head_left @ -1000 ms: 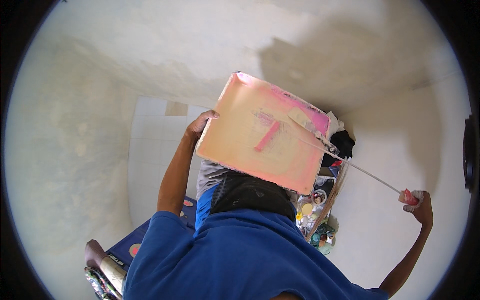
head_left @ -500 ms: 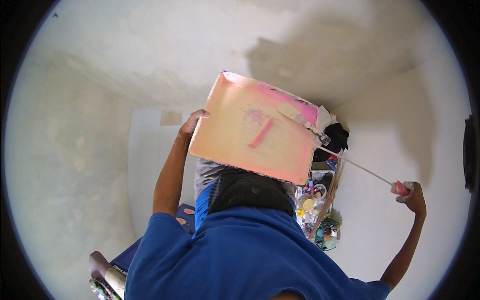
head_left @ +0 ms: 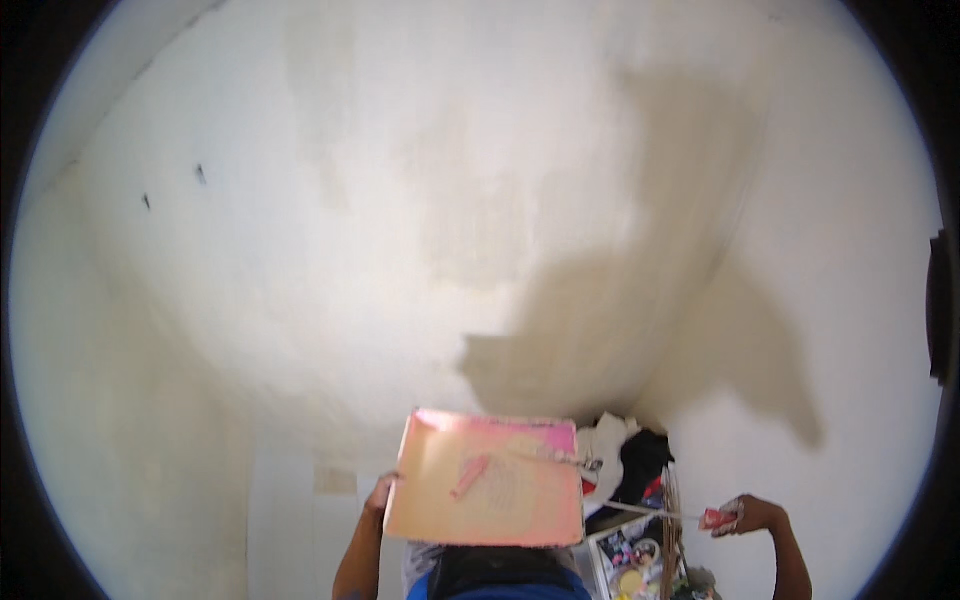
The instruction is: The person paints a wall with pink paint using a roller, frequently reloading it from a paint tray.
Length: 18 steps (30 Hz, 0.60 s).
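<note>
- Head view: from where I am standing, a person in a blue shirt (head_left: 450, 585) is facing a pale wall (head_left: 380, 260), with the hands low in the picture, one at each side.
- The left hand (head_left: 381, 493) is gripping the left edge of a shallow paint tray (head_left: 425, 515); its thumb is lying over the rim, while the rest of the fingers are mostly hiding behind it.
- That tray is sitting low and near the middle, just above a black waist pouch (head_left: 500, 572), and its floor is showing cream and peach tones, with brighter pink toward the upper right corner.
- A pink bar-shaped patch (head_left: 468, 478) is slanting across the tray floor; I cannot tell whether it is an object or a streak.
- A flat-bladed tool (head_left: 570, 458) is lying across the tray's right side, its handle end poking past the rim.
- The right hand (head_left: 752, 516) is closing around the reddish handle of a thin rod tool (head_left: 655, 511), which is pointing toward the tray; its far end is too blurred to make out.
- Beyond the tray's right edge, white cloth (head_left: 606, 448) and black cloth (head_left: 648, 465) are bunching together above a container of small items (head_left: 628, 555).
- A broad shadow (head_left: 575, 330) is falling across the wall.
</note>
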{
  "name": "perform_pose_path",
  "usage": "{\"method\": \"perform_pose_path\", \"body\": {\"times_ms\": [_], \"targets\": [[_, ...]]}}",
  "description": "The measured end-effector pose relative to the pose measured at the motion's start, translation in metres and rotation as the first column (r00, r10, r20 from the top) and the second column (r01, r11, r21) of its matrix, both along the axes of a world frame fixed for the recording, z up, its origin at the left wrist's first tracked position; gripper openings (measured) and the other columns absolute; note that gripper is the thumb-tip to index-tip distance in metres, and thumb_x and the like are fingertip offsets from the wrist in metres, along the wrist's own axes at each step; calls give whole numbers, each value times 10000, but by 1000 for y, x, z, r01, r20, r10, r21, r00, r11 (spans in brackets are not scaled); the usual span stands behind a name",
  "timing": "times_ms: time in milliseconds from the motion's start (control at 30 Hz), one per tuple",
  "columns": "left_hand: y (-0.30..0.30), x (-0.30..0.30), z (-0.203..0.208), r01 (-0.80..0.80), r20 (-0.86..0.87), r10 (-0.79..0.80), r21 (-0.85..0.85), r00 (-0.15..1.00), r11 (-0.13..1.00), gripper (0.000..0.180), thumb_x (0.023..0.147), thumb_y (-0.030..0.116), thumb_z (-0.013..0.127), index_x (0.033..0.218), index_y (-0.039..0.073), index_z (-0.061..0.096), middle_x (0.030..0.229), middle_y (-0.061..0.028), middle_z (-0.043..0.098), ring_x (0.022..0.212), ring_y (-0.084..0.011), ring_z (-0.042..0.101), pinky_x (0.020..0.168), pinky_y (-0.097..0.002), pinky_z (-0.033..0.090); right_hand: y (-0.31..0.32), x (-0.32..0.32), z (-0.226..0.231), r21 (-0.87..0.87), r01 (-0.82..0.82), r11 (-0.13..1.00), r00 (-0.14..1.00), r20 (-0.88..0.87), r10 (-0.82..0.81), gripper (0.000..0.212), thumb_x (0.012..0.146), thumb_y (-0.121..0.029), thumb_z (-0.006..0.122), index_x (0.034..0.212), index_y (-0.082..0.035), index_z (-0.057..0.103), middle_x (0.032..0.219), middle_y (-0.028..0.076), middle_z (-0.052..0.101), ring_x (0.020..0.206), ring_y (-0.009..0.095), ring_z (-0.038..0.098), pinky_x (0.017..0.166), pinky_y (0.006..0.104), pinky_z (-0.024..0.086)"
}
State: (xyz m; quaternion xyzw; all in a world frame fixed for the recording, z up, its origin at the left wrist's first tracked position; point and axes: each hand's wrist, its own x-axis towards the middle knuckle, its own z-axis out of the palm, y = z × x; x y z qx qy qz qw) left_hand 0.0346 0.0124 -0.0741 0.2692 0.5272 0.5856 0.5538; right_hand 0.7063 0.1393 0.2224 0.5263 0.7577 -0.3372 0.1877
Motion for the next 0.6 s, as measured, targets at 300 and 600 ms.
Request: {"method": "perform_pose_path", "body": {"times_ms": [300, 600], "targets": [[-7, 3, 18, -95, 59, 97, -42, 994, 995, 226, 679, 235, 541, 796, 49, 591, 820, -65, 590, 821, -205, 541, 784, -324, 423, -9, -73, -22, 413, 80, 907, 849, -506, 155, 312, 754, -334, 677, 761, -26, 627, 602, 57, 581, 567, 103, 525, 541, 279, 432], [-4, 19, 37, -71, 189, 99, -149, 977, 986, 253, 676, 235, 553, 840, 52, 611, 861, -86, 606, 827, -212, 544, 780, -330, 423, 74, -279, 2, 575, 428, 697, 505, -792, 343, 91, 851, -106, 507, 859, -16, 515, 628, 76, 486, 489, 187, 506, 485, 311, 435]]}}
